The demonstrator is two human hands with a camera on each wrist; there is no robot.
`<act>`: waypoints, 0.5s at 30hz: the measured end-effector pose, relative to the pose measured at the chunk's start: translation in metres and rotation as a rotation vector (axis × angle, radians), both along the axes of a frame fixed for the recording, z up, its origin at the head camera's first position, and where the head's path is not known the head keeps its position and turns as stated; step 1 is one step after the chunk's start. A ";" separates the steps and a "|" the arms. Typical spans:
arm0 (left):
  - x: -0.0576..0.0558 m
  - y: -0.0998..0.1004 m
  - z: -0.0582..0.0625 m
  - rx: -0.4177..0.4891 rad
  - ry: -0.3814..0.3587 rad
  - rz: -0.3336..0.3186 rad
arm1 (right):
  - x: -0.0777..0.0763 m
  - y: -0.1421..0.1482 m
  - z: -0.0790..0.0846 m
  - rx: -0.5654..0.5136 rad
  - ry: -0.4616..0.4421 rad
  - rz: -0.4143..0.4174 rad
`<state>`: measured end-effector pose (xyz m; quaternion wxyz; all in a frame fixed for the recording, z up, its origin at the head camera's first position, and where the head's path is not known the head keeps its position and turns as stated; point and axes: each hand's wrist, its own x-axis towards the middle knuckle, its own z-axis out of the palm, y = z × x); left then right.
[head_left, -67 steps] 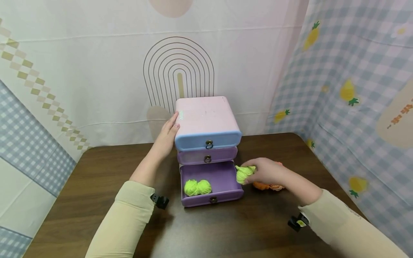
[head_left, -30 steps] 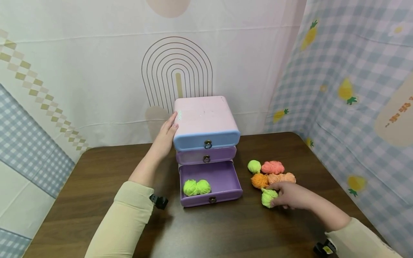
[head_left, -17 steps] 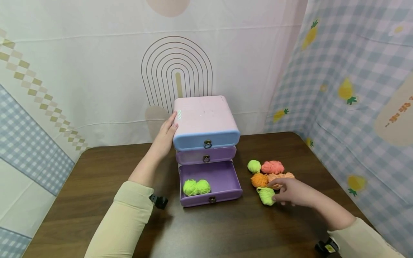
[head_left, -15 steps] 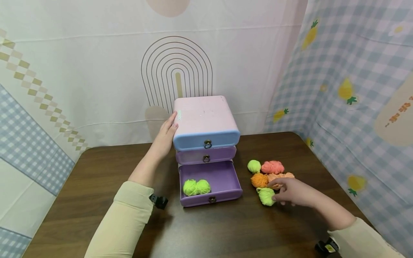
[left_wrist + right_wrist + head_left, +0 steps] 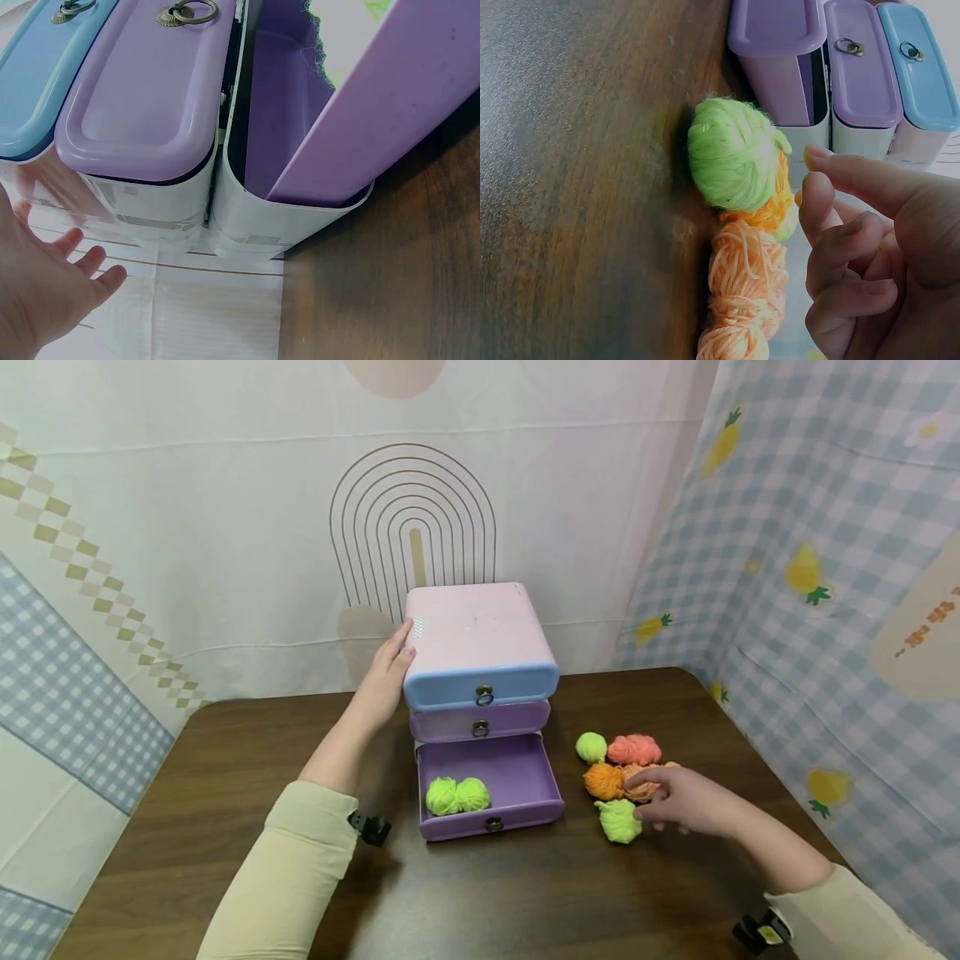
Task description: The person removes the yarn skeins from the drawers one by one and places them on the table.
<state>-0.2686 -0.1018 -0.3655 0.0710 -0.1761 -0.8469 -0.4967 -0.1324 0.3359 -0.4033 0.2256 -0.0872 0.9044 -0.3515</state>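
My left hand (image 5: pixel 385 677) rests against the left side of a small drawer cabinet (image 5: pixel 480 627) with a pink top, its fingers straight. The cabinet's purple bottom drawer (image 5: pixel 517 777) is pulled out and holds two lime-green yarn balls (image 5: pixel 457 795) near its front left. On the table to the right lies another lime-green yarn ball (image 5: pixel 619 821). Beside it hovers my right hand (image 5: pixel 693 802); in the right wrist view its loosely bent fingers (image 5: pixel 817 196) hold nothing, apart from the green ball (image 5: pixel 731 154).
Behind the near green ball sit an orange yarn ball (image 5: pixel 603 781), peach yarn (image 5: pixel 640 783), coral yarn (image 5: pixel 634 749) and a smaller green ball (image 5: pixel 591 747). The blue top drawer (image 5: pixel 450 691) and lilac middle drawer (image 5: pixel 450 724) are pushed in. Fabric hangs behind the wooden table (image 5: pixel 262 760).
My right hand carried the green yarn ball from the drawer's right edge to the table at the right, let it go and drew slightly away. The left hand stayed on the cabinet.
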 end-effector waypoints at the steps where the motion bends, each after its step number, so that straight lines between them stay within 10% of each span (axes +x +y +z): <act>1: 0.000 0.000 0.000 0.000 0.000 -0.001 | 0.000 0.000 0.000 0.000 0.000 0.002; 15: 0.001 0.000 0.000 0.008 -0.007 0.000 | -0.016 -0.026 0.015 -0.022 0.089 0.054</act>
